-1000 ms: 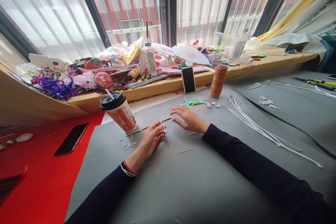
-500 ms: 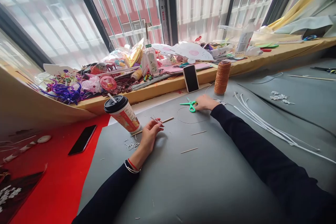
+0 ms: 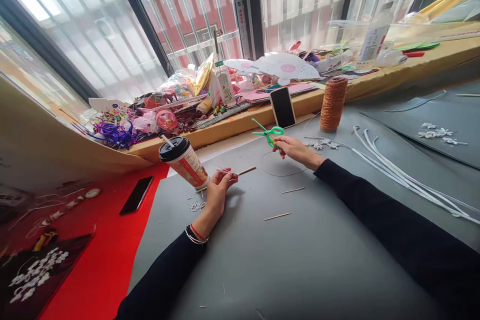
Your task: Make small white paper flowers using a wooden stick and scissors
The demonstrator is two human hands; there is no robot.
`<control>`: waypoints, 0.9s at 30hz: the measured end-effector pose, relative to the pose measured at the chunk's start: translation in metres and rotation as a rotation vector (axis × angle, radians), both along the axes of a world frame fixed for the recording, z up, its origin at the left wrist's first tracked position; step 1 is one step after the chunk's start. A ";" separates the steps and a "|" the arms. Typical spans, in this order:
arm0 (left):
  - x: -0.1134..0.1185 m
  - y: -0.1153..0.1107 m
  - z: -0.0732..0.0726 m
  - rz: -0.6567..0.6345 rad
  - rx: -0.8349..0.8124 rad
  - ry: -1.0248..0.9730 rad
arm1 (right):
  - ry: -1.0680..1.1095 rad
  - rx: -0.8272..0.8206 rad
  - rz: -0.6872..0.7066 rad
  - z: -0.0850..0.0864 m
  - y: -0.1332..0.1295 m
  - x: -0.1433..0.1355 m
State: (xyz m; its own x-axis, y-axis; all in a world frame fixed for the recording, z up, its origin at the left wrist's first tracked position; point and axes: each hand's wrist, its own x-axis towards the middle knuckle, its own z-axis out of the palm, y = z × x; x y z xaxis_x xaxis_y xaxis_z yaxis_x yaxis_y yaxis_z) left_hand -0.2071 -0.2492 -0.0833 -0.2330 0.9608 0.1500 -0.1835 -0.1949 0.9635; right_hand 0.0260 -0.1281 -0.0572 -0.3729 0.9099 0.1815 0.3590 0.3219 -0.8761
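Observation:
Just right of the paper cup [image 3: 189, 165], my left hand [image 3: 218, 191] pinches a thin pale piece of cord [image 3: 224, 170]. A wooden stick [image 3: 247, 170] shows beyond its fingertips, on the grey mat [image 3: 240, 265]. My right hand [image 3: 296, 150] holds green scissors [image 3: 270, 133] by a handle, raised over the mat with the blades spread and pointing left. A thin wire loop [image 3: 275, 175] lies below the scissors. Two short pointed sticks [image 3: 277, 216] rest nearer to me. White cord scraps [image 3: 197, 206] lie by the cup.
An orange thread spool [image 3: 333, 105] and a propped phone [image 3: 282, 107] stand behind. White cords [image 3: 397, 175] and small white flowers [image 3: 322, 144] lie right. Another phone [image 3: 137, 195] lies on red cloth [image 3: 97, 260] at left. Craft clutter fills the sill.
My right hand has lifted the scissors off the mat, and their blades have spread wider. My left hand keeps its pinch near the cup. The view has shifted a little.

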 end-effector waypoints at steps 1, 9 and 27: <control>0.001 -0.001 0.001 0.013 0.002 0.005 | 0.212 -0.112 0.132 0.000 -0.008 -0.005; 0.003 -0.010 0.011 0.086 0.132 0.091 | 0.875 -0.822 0.629 0.001 -0.086 -0.038; 0.008 -0.033 0.020 0.153 0.321 0.343 | 0.190 -0.099 0.419 -0.017 -0.097 -0.044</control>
